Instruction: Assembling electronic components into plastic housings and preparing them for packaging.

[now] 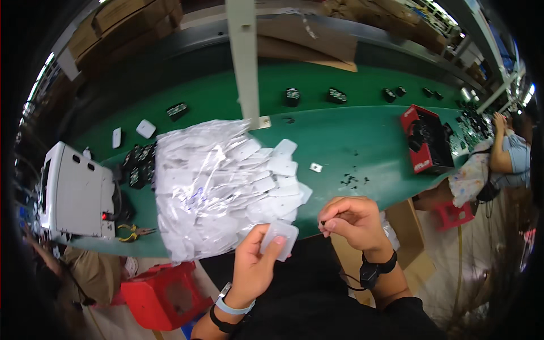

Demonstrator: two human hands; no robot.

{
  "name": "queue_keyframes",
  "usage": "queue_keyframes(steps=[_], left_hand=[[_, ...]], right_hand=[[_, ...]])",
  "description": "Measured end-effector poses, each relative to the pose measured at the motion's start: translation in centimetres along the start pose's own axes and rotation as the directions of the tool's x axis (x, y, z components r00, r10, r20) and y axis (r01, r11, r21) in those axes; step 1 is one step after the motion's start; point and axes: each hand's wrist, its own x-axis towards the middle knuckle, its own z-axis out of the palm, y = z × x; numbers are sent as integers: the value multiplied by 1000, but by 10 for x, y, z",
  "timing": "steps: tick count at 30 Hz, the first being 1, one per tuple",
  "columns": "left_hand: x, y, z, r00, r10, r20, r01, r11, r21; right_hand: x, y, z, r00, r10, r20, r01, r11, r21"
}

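Note:
My left hand [256,262] grips a white rounded plastic cover [280,240], its thumb pressed on the face. To the right, my right hand [352,222] pinches a tiny black part [323,223] between thumb and fingertips; its exact kind is too small to tell. Both hands are raised at the near edge of the green table [351,153]. Beyond the left hand lies a clear plastic bag [195,187], from which many similar white covers [283,164] spill out. Several tiny black parts [352,180] are scattered on the table past my right hand.
A white machine [79,190] stands at the left, with yellow-handled pliers [135,232] beside it. Black parts [139,164] are stacked by the bag. A red box [426,140] holds black pieces at the right. A pale post [243,62] rises beyond the bag. Another person [507,147] sits far right.

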Motion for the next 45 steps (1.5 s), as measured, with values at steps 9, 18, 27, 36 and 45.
queue_keyframes(steps=[9, 18, 27, 36, 45], left_hand=[[-13, 10, -13, 996, 44, -82, -44, 999, -8], [-12, 6, -13, 976, 199, -89, -205, 976, -71], [-6, 8, -17, 970, 231, -73, -229, 973, 36], [-7, 6, -27, 977, 176, -119, -191, 973, -128], [-10, 10, -18, 956, 283, -72, -278, 958, 70]], right_hand=[[23, 7, 37, 984, -94, 154, 111, 988, -106], [20, 11, 54, 995, -89, 53, 97, 982, -162], [32, 7, 52, 924, -356, 143, 376, 769, -517], [38, 10, 66, 910, -361, 205, 414, 756, -507], [39, 7, 64, 884, -394, 250, 457, 627, -631]])
